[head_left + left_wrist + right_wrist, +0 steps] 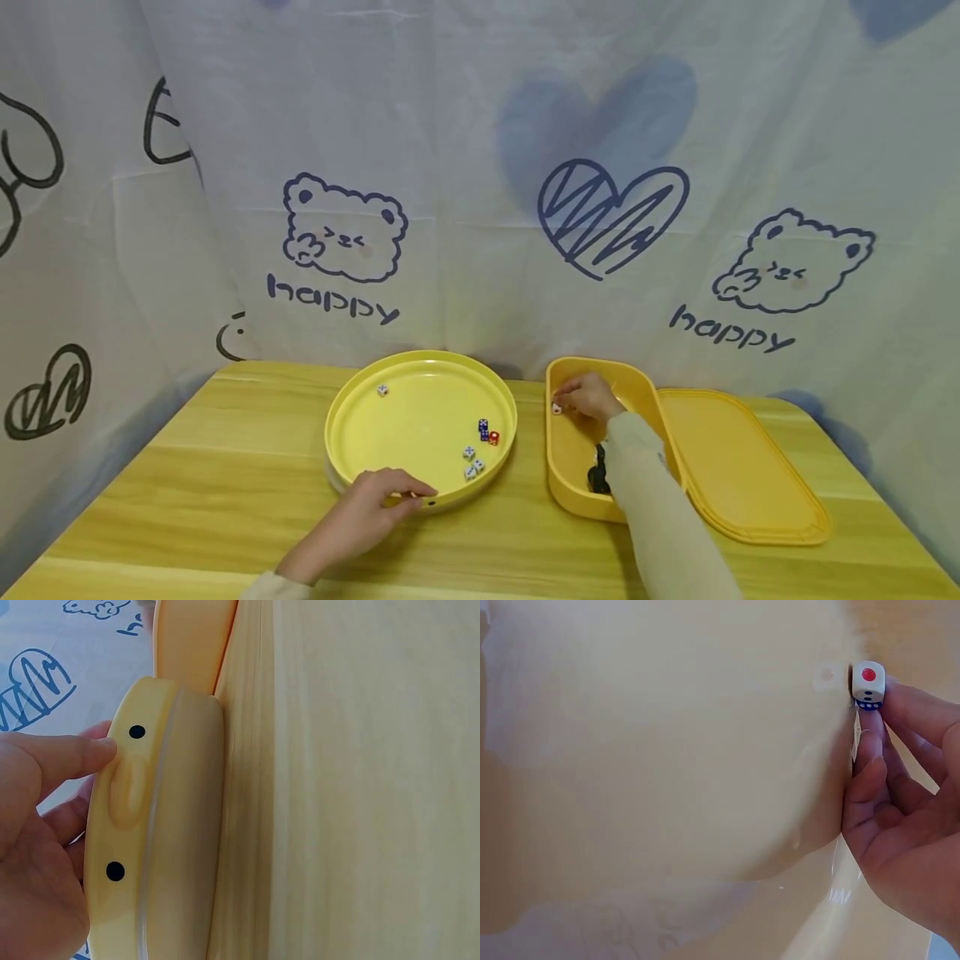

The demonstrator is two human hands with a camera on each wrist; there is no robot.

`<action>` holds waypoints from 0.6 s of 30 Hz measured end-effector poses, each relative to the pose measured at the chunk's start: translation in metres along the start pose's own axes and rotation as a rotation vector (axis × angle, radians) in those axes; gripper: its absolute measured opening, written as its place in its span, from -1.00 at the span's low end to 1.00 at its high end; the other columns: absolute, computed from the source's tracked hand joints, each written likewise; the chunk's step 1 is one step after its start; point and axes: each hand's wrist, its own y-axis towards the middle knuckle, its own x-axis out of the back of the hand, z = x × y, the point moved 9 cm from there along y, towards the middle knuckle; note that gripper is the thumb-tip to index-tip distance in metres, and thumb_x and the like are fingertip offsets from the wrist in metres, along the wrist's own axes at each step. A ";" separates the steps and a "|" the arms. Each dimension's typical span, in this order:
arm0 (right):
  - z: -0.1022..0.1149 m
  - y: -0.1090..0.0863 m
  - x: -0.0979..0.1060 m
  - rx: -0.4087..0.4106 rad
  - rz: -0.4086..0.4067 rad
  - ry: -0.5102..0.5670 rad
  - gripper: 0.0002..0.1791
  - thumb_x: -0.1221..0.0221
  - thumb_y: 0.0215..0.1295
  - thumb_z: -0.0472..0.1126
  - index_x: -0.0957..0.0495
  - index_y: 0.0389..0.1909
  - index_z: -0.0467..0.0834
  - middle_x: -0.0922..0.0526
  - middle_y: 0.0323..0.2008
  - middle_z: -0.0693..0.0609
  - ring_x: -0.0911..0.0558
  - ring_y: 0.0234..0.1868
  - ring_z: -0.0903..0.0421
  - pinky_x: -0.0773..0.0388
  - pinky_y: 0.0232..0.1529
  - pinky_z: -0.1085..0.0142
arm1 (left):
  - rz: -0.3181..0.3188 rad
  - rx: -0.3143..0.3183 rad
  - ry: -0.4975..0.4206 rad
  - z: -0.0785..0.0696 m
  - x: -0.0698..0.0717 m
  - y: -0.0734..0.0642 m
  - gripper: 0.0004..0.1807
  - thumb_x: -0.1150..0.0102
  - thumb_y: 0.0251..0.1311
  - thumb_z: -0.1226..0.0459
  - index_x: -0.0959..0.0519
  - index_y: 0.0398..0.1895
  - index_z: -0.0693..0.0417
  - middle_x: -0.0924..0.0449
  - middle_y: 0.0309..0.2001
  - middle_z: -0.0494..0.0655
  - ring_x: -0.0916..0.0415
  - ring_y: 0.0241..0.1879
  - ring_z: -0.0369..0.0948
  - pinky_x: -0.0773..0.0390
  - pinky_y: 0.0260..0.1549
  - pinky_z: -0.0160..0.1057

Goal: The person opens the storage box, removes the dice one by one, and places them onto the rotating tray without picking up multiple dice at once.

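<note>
My left hand (375, 508) pinches the front rim of a round yellow tray (420, 358), thumb on the outer side (52, 780) beside a black dot. Inside that tray lie several white dice (469, 453), two blue dice (483, 430) and a red die (493, 437). My right hand (592, 396) reaches into an orange box (555, 479). At its fingertips, by the box's left wall, it holds a white die (868, 675) with one red pip up. Under that die a blue die (868, 706) partly shows; whether the fingers grip it too, I cannot tell.
A black object (598, 475) lies in the box's near end, partly hidden by the right sleeve. The orange lid (750, 467) lies flat to the right of the box. Behind the wooden table (187, 467) hangs a printed white cloth (465, 208).
</note>
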 end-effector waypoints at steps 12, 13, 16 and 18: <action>0.004 -0.004 -0.005 0.016 0.088 0.007 -0.84 -0.19 0.29 -0.39 -0.66 -0.23 -0.43 -0.66 -0.46 -0.03 -0.42 -0.57 0.19 -0.39 -0.53 0.41 | 0.002 0.005 -0.008 0.000 0.001 0.000 -0.86 -0.23 0.22 0.39 -0.71 -0.19 0.10 -0.68 -0.26 -0.18 -0.53 -0.27 -0.30 -0.57 -0.25 -0.28; 0.003 -0.003 -0.005 0.018 0.087 0.007 -0.84 -0.19 0.29 -0.39 -0.66 -0.24 -0.43 -0.66 -0.46 -0.03 -0.41 -0.57 0.19 -0.39 -0.53 0.41 | 0.004 0.008 -0.010 0.000 0.001 0.000 -0.86 -0.23 0.23 0.38 -0.71 -0.19 0.10 -0.68 -0.25 -0.18 -0.53 -0.27 -0.30 -0.57 -0.24 -0.28; 0.000 -0.002 -0.005 0.004 0.072 0.016 -0.86 -0.21 0.28 -0.38 -0.67 -0.26 -0.40 -0.64 -0.48 0.02 -0.40 -0.58 0.19 -0.38 -0.54 0.41 | 0.009 0.012 -0.012 0.000 0.000 0.000 -0.86 -0.23 0.23 0.38 -0.71 -0.18 0.10 -0.68 -0.25 -0.18 -0.53 -0.26 -0.30 -0.57 -0.24 -0.27; -0.001 -0.002 -0.005 0.012 0.072 0.014 -0.86 -0.20 0.29 -0.38 -0.66 -0.26 -0.40 -0.64 -0.49 0.03 -0.40 -0.58 0.20 -0.37 -0.54 0.42 | 0.009 0.012 -0.010 -0.001 0.000 -0.001 -0.85 -0.23 0.23 0.38 -0.71 -0.18 0.09 -0.68 -0.25 -0.19 -0.53 -0.27 -0.30 -0.57 -0.24 -0.27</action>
